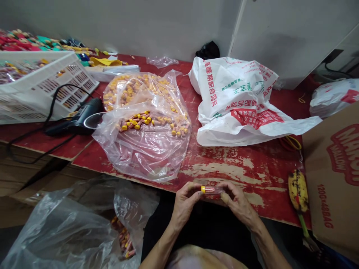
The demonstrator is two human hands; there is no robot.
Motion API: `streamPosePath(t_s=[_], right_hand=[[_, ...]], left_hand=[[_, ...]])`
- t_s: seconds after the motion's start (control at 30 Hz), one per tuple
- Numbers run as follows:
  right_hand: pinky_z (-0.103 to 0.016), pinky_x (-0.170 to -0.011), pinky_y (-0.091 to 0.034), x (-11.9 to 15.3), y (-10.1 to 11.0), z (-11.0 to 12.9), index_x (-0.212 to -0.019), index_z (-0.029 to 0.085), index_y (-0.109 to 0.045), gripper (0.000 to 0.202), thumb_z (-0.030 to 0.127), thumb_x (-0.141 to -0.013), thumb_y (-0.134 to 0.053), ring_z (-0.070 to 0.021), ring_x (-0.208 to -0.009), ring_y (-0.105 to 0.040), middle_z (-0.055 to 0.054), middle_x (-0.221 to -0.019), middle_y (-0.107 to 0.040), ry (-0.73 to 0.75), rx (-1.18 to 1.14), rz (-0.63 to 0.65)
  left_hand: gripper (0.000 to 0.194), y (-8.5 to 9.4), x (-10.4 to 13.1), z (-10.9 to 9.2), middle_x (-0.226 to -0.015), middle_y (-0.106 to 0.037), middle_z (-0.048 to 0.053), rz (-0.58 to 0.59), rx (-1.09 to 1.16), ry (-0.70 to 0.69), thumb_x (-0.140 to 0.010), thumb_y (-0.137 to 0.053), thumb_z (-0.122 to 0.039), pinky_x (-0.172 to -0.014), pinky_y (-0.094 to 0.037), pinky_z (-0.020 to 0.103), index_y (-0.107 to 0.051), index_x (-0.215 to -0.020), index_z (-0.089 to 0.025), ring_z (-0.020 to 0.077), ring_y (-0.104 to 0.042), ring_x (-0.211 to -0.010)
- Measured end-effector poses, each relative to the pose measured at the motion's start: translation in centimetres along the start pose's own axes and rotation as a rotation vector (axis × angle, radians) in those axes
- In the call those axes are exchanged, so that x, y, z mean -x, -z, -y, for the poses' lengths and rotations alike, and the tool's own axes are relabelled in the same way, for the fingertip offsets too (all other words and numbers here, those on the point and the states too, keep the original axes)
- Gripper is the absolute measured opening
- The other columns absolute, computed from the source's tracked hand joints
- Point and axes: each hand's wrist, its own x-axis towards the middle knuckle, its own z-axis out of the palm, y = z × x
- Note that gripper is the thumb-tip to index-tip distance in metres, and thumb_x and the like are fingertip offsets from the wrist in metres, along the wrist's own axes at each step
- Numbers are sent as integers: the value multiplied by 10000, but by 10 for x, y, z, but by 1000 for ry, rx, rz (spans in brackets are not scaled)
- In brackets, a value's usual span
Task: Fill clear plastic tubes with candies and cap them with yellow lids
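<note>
Over the front edge of the table, both hands hold one small clear tube with a yellow cap and reddish printing. It lies level between them. My left hand pinches the yellow-capped end between thumb and fingers. At the other end, the fingers of my right hand close on the clear part, hiding its tip. Beyond my hands, a clear plastic bag lies on the table. Many similar yellow-capped tubes are inside it.
A red, worn table carries a white printed sack, a white basket and a dark heat-gun-like tool with its cord. Right: a spotted banana and cardboard box. Lower left: another plastic bag holding tubes.
</note>
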Motion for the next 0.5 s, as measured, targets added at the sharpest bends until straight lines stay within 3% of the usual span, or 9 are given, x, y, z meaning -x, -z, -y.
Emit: streamPosePath(t_s=[0.13, 0.2, 0.3, 0.33, 0.4, 0.5], right_hand=[[-244, -473, -270, -1, -2, -6, -603, 190, -470, 494, 544, -913, -320, -115, -491, -357, 32, -522, -380, -41, 36, -54], [-242, -483, -302, -1, -3, -7, -687, 181, -533, 470, 541, -911, -328, -122, -511, -393, 25, -555, -427, -44, -2, -75], [-246, -595, -408, 1, -2, -3, -1058, 189, -572, 346, 465, -874, -472, -153, -686, -519, -23, -814, -586, -15, -54, -44], [-249, -623, -419, 1, -1, -2, -1100, 198, -561, 346, 443, -862, -504, -158, -730, -532, -34, -887, -600, -3, -53, -28], [-241, -576, -400, 1, -1, -3, -989, 187, -598, 306, 447, -870, -491, -147, -672, -514, -27, -822, -597, 1, -34, 0], [-234, -456, -295, 1, -3, -7, -679, 172, -558, 469, 533, -904, -362, -115, -488, -386, 19, -539, -441, -43, 1, -31]], left_hand=[[163, -1, 0, 1, -756, -589, 3, 9, -3, 7, -685, -749, -269, -636, -480, 227, -707, -807, -168, 130, -560, -674], [162, 0, 0, 2, -762, -587, 4, 10, 4, 1, -690, -747, -266, -636, -477, 225, -706, -813, -169, 131, -559, -682], [161, 1, -1, 3, -765, -582, 4, 6, 15, -7, -693, -747, -266, -644, -480, 228, -705, -816, -171, 134, -559, -693], [161, 1, -1, 3, -767, -582, 4, 7, 15, -8, -695, -746, -265, -648, -480, 228, -705, -819, -171, 133, -559, -697], [157, 1, -1, 4, -775, -583, 4, 16, 11, -6, -703, -742, -264, -655, -477, 225, -706, -826, -173, 129, -559, -697], [161, 1, 0, 5, -779, -581, 3, 30, 0, -2, -705, -743, -268, -649, -474, 226, -704, -831, -175, 127, -559, -683]])
